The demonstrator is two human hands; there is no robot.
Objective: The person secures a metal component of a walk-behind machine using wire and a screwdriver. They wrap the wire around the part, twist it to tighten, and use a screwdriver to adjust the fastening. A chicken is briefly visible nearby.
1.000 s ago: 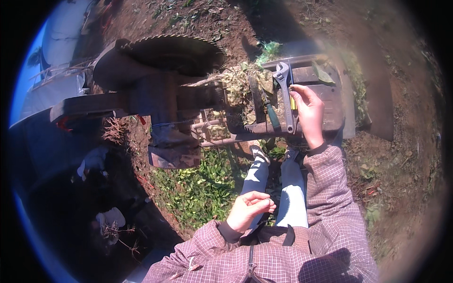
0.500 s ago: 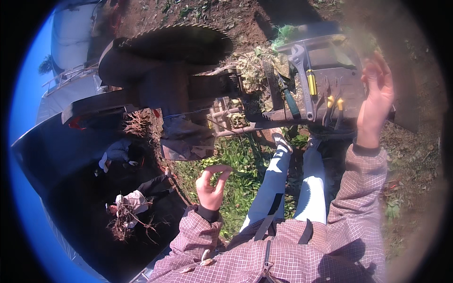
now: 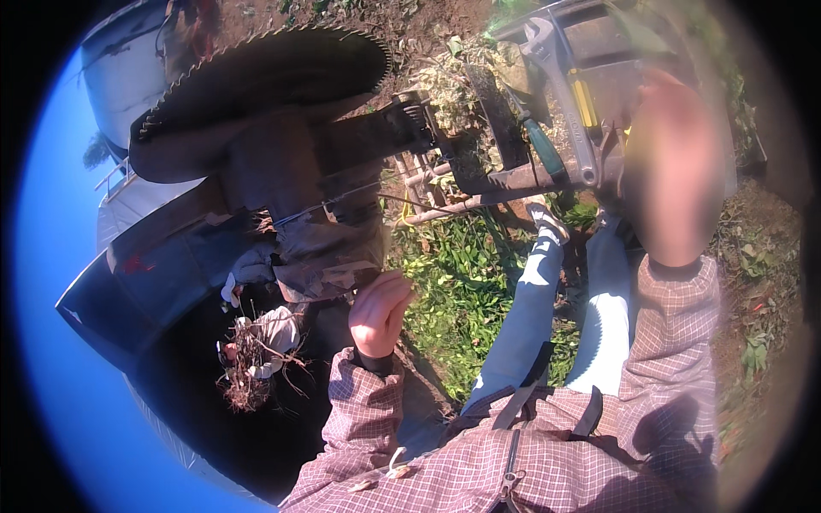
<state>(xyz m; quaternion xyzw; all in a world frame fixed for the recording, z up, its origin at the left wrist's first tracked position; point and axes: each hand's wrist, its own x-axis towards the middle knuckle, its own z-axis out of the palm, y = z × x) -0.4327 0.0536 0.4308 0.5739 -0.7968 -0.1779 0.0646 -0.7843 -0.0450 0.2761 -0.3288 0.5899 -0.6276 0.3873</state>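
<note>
My right hand is a blur over the right end of the metal tool platform, hiding the pliers there; its fingers cannot be read. Left of it lie an adjustable wrench, a yellow screwdriver and a green-handled screwdriver, beside a dark flat bar. My left hand has its fingers curled together, below the machine's frame near a crumpled sheet; whatever it holds, if anything, is hidden.
A large toothed circular blade tops the machine at upper left. Lower left, a worker carries roots by a dark curved panel, partly hiding another person. Leafy ground surrounds my legs.
My right hand has left the yellow screwdriver and moved right, across the pliers. My left hand has risen leftward toward the machine, its fingers drawing together. The whole view has shifted.
</note>
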